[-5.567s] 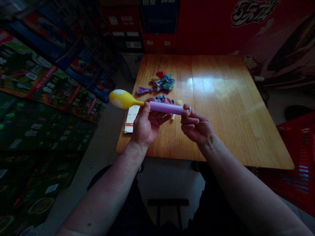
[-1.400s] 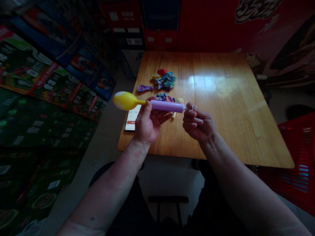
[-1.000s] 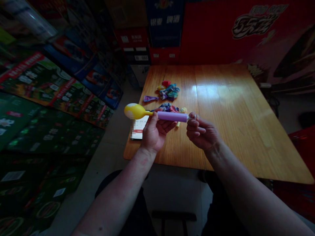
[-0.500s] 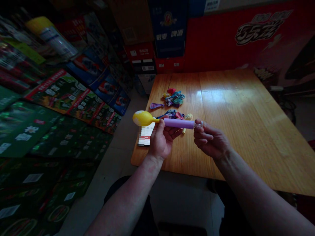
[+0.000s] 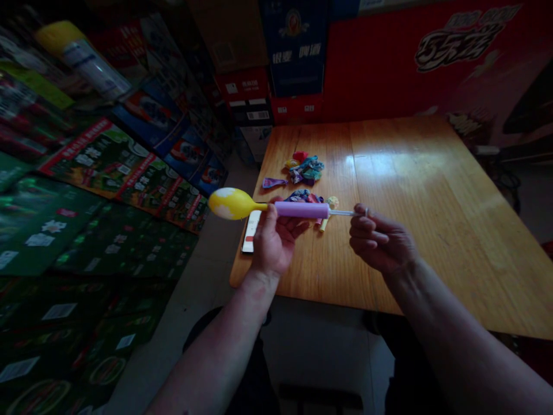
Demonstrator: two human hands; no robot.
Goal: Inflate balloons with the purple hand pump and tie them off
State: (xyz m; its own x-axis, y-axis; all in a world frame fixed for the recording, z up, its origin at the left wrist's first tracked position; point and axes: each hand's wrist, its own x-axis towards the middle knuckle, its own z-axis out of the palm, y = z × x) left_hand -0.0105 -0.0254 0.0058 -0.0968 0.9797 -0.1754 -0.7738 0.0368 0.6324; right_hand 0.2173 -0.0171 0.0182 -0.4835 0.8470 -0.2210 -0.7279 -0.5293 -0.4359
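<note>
My left hand (image 5: 275,239) grips a purple balloon pump (image 5: 302,210) at its nozzle end, thumb on top where a balloon's neck fits over it. That yellow balloon (image 5: 232,204) with white patches is partly inflated and points left. Closed around the handle at the pump's other end is my right hand (image 5: 380,236). Between the barrel and my right fingers a length of pale rod (image 5: 342,213) shows. Pump and balloon are held level above the table.
Several limp balloons (image 5: 307,169) lie in piles on the wooden table (image 5: 415,230). A phone (image 5: 249,233) is partly hidden behind my left hand. Stacked green cartons (image 5: 43,230) stand left, with a yellow-capped spray can (image 5: 88,63) above. Boxes (image 5: 296,52) rise behind the table.
My right hand has drawn the pump's rod out to the right. My left hand, with barrel and balloon, has shifted a little left. The balloon looks larger.
</note>
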